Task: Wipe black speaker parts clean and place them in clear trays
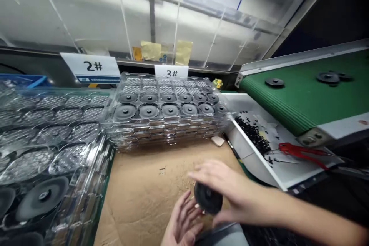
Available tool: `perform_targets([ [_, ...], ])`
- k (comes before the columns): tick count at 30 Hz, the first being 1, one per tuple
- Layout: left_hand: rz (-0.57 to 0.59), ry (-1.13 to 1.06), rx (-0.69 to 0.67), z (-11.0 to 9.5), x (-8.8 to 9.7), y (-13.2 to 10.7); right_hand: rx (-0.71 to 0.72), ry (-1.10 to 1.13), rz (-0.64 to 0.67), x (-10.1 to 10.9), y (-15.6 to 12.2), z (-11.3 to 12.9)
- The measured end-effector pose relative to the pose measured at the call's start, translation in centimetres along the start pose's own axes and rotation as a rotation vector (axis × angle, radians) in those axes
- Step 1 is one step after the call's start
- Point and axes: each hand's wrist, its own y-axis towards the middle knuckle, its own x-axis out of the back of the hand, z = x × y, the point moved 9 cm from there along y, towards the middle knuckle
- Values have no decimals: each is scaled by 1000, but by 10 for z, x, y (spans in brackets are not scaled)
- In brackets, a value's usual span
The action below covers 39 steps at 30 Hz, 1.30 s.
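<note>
- Right hand (227,186) grasps the black disc-shaped part (208,198) at six o'clock, fingers curled over its rim, held above the cardboard sheet (144,188).
- Left hand (182,221) sits just below, fingers spread and loose; whether they touch cannot be told.
- The part looks round and matte, matching those in the clear plastic trays (164,123) at twelve o'clock.

The right hand (227,184) comes from the right with curved fingers, and the left hand (181,221) lies lower with its fingers spread open.
</note>
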Motion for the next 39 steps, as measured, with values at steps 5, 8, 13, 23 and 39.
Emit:
perform_targets([
  [5, -73, -140, 46, -11, 9, -8, -66, 344, -276, -76, -3, 21],
  [8, -90, -242, 157, -18, 12, -20, -253, 390, -366, -99, -13, 10],
  [13, -169, -389, 114, -40, 26, -28, -669, 301, -438, -123, -52, -49],
  [23, -373, -404, 20, -43, 47, -32, -589, 395, -458, -146, -54, -46],
  [39, -308, -69, 54, -41, -10, -36, -199, 551, -463, -32, 8, 42],
])
